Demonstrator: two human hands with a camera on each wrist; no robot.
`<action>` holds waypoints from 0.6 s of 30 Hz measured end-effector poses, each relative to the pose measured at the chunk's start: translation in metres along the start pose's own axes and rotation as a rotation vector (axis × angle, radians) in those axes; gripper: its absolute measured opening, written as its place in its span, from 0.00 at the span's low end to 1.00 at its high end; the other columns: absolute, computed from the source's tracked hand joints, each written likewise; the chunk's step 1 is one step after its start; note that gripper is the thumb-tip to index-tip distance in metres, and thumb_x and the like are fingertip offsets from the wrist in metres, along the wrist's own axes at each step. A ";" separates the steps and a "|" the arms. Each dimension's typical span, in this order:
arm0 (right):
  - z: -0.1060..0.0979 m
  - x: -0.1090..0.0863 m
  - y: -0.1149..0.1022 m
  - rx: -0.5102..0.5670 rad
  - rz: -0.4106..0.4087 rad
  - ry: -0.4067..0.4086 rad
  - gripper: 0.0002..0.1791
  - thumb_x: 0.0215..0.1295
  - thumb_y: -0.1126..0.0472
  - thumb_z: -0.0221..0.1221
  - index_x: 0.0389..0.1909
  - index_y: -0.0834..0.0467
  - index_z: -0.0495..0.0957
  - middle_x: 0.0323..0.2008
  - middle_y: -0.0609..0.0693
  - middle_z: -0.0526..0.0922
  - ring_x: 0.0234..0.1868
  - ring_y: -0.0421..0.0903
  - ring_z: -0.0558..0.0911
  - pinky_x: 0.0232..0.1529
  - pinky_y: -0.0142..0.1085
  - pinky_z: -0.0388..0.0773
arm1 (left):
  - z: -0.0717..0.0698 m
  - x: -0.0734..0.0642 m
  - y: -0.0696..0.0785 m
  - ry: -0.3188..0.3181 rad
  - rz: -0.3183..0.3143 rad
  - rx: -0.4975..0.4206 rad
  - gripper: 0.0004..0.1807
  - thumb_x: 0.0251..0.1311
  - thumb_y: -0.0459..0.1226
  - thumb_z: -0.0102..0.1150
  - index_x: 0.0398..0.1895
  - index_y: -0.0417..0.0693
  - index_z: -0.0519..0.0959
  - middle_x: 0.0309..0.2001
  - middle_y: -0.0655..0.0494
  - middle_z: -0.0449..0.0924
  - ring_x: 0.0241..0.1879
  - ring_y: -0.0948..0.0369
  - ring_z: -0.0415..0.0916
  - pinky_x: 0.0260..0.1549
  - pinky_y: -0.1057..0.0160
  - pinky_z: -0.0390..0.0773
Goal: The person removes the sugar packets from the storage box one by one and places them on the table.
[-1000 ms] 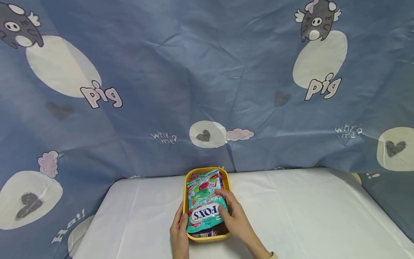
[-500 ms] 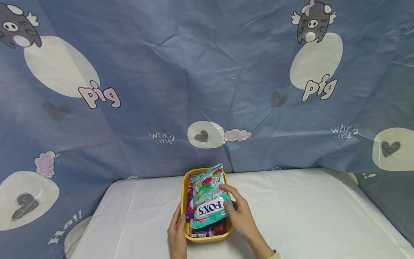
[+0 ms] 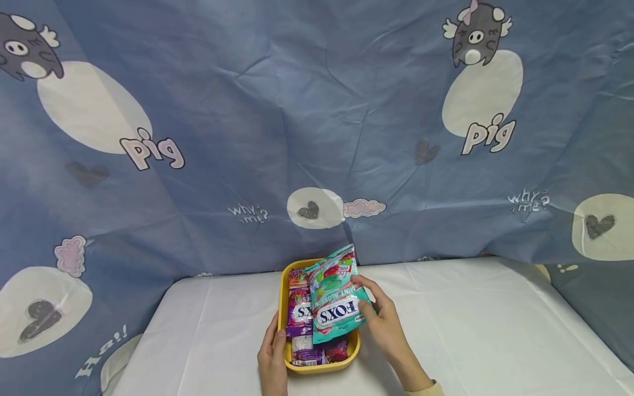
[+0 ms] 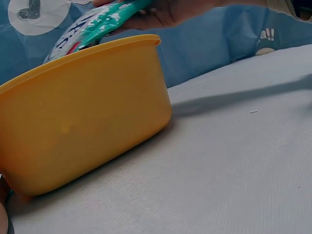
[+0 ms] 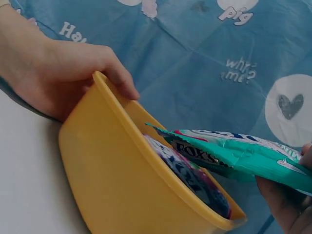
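Observation:
My right hand [image 3: 386,316] pinches the right edge of a teal FOX'S Mint Blossom candy bag [image 3: 337,291], thumb on top and fingers beneath. The bag [image 5: 243,151] is raised and tilted over the yellow plastic bin [image 3: 283,302], its left part overlapping the bin in the head view. My left hand [image 3: 273,360] grips the bin's left wall; in the right wrist view its thumb hooks over the rim. Inside the bin lie a purple FOX'S candy bag [image 3: 299,313], other purple packets [image 3: 307,352] and a dark red packet [image 3: 337,350]. The raised bag hides part of them.
The bin stands on a white-covered table [image 3: 475,330]. A blue cloth [image 3: 208,99] printed with pigs and hearts hangs behind, close to the bin's far end.
My right hand has lifted the teal bag up and to the right, uncovering the purple bag and packets in the bin. My left hand has stayed on the bin.

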State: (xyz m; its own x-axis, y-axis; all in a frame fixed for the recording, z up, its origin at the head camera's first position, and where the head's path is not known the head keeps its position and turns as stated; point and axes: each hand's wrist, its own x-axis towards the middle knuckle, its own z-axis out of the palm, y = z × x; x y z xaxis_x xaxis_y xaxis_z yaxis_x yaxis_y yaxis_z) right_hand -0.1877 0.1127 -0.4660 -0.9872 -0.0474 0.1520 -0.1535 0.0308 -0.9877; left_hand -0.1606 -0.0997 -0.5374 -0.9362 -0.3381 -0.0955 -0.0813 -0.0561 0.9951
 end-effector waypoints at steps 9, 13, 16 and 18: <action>-0.016 0.004 -0.002 -0.028 0.006 0.069 0.27 0.67 0.71 0.44 0.60 0.41 0.70 0.66 0.44 0.65 0.47 0.45 0.78 0.38 0.33 0.79 | 0.000 0.000 0.001 0.012 0.031 -0.008 0.30 0.68 0.52 0.45 0.70 0.53 0.62 0.71 0.53 0.59 0.70 0.55 0.56 0.50 0.86 0.61; -0.022 0.005 -0.001 -0.054 0.002 0.096 0.26 0.68 0.70 0.45 0.60 0.41 0.70 0.66 0.43 0.65 0.48 0.46 0.77 0.38 0.32 0.77 | 0.000 0.000 0.000 0.017 0.031 0.015 0.31 0.67 0.53 0.46 0.70 0.53 0.62 0.71 0.52 0.59 0.70 0.54 0.56 0.50 0.87 0.60; -0.026 0.006 0.000 -0.063 0.003 0.108 0.26 0.68 0.70 0.46 0.60 0.42 0.70 0.67 0.43 0.66 0.58 0.44 0.71 0.47 0.28 0.73 | 0.000 0.000 0.000 0.011 0.022 0.021 0.32 0.67 0.55 0.45 0.70 0.53 0.61 0.72 0.52 0.58 0.71 0.54 0.55 0.49 0.87 0.60; -0.028 0.006 0.001 -0.063 0.004 0.115 0.25 0.68 0.70 0.45 0.60 0.42 0.71 0.66 0.43 0.66 0.61 0.44 0.69 0.50 0.26 0.72 | -0.001 0.001 0.000 0.008 0.024 0.014 0.32 0.67 0.54 0.45 0.70 0.52 0.60 0.71 0.52 0.58 0.70 0.54 0.56 0.50 0.87 0.60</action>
State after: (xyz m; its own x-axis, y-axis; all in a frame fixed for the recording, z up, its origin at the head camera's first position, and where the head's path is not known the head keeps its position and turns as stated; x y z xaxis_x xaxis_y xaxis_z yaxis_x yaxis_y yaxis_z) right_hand -0.1950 0.1404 -0.4650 -0.9855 0.0676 0.1553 -0.1487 0.0940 -0.9844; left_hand -0.1609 -0.1008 -0.5378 -0.9351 -0.3471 -0.0716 -0.0634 -0.0350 0.9974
